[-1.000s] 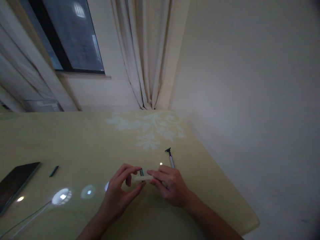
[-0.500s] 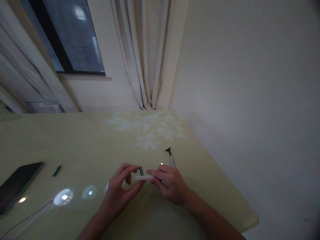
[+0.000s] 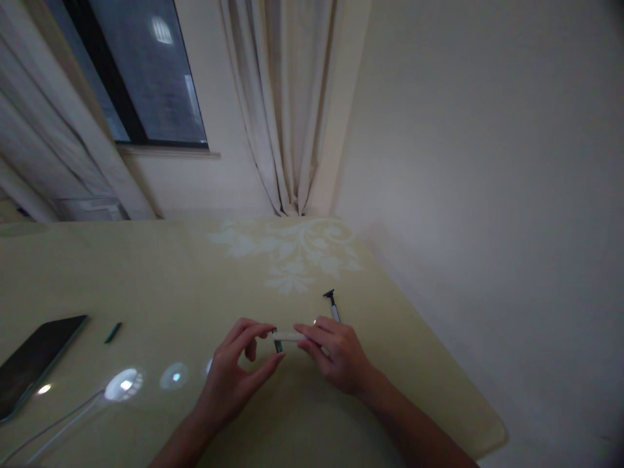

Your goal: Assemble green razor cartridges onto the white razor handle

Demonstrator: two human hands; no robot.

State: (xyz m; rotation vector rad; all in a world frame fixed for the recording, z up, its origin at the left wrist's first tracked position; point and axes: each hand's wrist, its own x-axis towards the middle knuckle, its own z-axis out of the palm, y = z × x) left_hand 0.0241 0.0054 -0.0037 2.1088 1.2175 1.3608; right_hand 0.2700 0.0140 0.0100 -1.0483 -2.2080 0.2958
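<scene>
Between its thumb and index finger, my left hand [image 3: 241,364] pinches a small dark green piece [image 3: 278,346] by its two ends. A pale, thin stick [image 3: 290,337] is gripped in my right hand [image 3: 338,354], and its left end lies against or across the green piece; the exact contact is too small to tell. Just beyond my right hand a razor [image 3: 333,304] with a black head and grey handle lies on the table, its lower end hidden by the hand. A similar small green piece [image 3: 113,333] rests farther left on the table.
The pale yellow-green table [image 3: 160,279] has a white floral pattern and a right edge near the wall. A dark phone or tablet [image 3: 41,354] lies at the left, with a thin cable [image 3: 63,426] in front. Curtains and a window stand behind.
The pale stick has moved up and slightly right with my right hand, from the lower end of the green piece to nearer its upper part. My left hand has barely moved.
</scene>
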